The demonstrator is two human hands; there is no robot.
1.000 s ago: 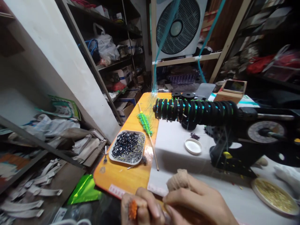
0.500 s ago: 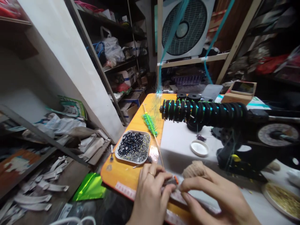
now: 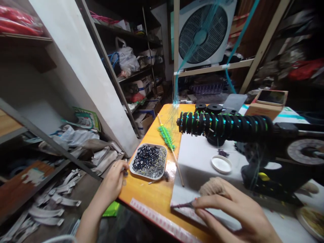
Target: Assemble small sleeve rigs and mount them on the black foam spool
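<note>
My left hand (image 3: 115, 179) is at the table's left edge, left of the white tray (image 3: 132, 169) of short dark tubes and small silvery bits. Its fingertips are closed around a small white-tipped piece with a dark end, mostly hidden by the fingers. My right hand (image 3: 227, 209) is low over the white sheet, its thumb and index finger pinching a slim dark piece (image 3: 183, 205) that points left. A hint of orange shows at the fingertips. One finger of this hand has a beige wrap (image 3: 212, 186).
A green bristly stick (image 3: 166, 136) lies beside the tray on the orange table (image 3: 144, 192). Black ringed rollers (image 3: 225, 125) on a machine reach in from the right. A white lid (image 3: 221, 164) lies below them. A box fan (image 3: 202, 35) stands behind.
My left hand has left my right hand and moved left to the table edge, closing on the small white-tipped piece there. My right hand keeps its pinch. The view has shifted slightly.
</note>
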